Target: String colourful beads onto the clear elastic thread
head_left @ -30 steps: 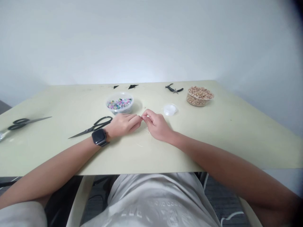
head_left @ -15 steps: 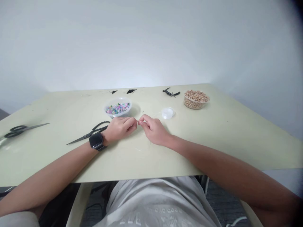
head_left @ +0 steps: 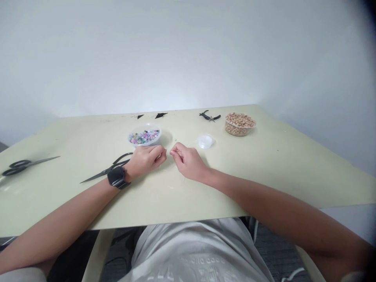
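Note:
My left hand (head_left: 147, 158), with a black watch (head_left: 117, 177) at its wrist, is closed in a pinch above the table's middle. Facing it across a small gap, my right hand (head_left: 189, 160) pinches with thumb and forefinger. A thin clear thread (head_left: 170, 187) shows faintly on the table below and seems to run to both pinches; its ends are hidden by the fingers. Just behind my left hand stands a clear bowl (head_left: 129, 138) of multicoloured beads (head_left: 143, 137). Black-handled scissors (head_left: 101, 173) lie partly hidden beside my left wrist.
A round whitish spool or lid (head_left: 206, 141) lies beyond my right hand. Farther back are black-handled pliers (head_left: 210, 116) and a clear tub (head_left: 237, 131) heaped with tan beads or nuts (head_left: 240, 119). More scissors (head_left: 28, 165) lie far left. Black scraps (head_left: 161, 115) sit near the back edge.
My hands have drawn slightly apart, so the gap between the fingertips is wider. The whole view has shifted a little; the things on the table lie as before.

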The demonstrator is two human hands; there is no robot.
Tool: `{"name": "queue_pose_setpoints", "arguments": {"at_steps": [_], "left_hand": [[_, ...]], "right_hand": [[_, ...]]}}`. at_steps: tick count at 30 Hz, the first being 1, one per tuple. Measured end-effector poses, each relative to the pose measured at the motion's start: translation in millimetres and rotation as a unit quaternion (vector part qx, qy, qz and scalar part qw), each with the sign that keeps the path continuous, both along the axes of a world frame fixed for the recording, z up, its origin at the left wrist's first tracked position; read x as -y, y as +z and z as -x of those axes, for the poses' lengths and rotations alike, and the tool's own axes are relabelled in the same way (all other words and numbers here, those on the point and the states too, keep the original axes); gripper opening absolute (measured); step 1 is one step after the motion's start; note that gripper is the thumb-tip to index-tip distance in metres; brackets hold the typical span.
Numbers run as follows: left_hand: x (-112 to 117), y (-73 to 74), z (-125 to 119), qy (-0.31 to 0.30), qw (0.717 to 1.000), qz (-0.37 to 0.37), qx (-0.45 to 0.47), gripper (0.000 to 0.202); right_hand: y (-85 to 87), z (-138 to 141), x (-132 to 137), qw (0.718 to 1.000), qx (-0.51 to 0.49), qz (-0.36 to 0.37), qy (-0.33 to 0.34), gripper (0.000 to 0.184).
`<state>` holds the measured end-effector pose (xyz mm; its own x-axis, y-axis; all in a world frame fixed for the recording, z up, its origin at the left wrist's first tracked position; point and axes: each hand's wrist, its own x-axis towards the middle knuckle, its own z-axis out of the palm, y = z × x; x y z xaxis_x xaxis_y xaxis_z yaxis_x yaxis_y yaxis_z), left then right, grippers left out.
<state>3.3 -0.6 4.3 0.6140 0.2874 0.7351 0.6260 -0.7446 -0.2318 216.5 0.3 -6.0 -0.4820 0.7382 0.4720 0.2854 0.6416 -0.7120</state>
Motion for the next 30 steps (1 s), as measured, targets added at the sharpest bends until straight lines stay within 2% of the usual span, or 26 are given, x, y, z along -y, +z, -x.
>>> {"name": "queue_pose_setpoints", "arguments": {"at_steps": [10,16,19,21,24,25,27,29,30], "left_hand": [[-2,-5.2,1,0.001,1.0,0.02,0.02,0.025],[-4,-7.3,0,-0.006,0.999,0.043,-0.008,0.022],[-4,-0.6,5,0.0,0.999,0.029,-0.012,0.021],[-3,7.7,13,0.011,1.0,-0.007,-0.015,0.021],[-5,23.5,31,0.072,0.996,-0.055,-0.024,0.02],[-6,28.4,37,0.11,0.993,-0.046,-0.016,0.018],[-11,35.2,49,0.195,0.98,0.025,0.038,0.014],[-19,36.7,60,0.254,0.952,0.145,0.093,0.022],[-24,35.7,65,0.262,0.936,0.21,0.104,0.028]], "right_hand": [[-1.5,0,-5,0.998,-0.026,0.056,-0.01,0.016],[-1.8,-1,-5,0.999,0.003,0.035,0.001,0.016],[-2.0,-2,-6,1.0,0.016,0.026,0.001,0.017],[-2.2,-3,-7,1.0,0.015,0.025,0.0,0.017],[-2.6,-3,-7,1.0,0.009,0.03,-0.001,0.017],[-2.8,-3,-7,0.999,0.008,0.031,-0.002,0.017],[-3.1,-3,-6,0.999,0.009,0.033,-0.001,0.017],[-3.5,-3,-6,0.999,0.009,0.034,0.001,0.017],[-3.7,-2,-6,0.999,0.008,0.035,0.003,0.017]]}}
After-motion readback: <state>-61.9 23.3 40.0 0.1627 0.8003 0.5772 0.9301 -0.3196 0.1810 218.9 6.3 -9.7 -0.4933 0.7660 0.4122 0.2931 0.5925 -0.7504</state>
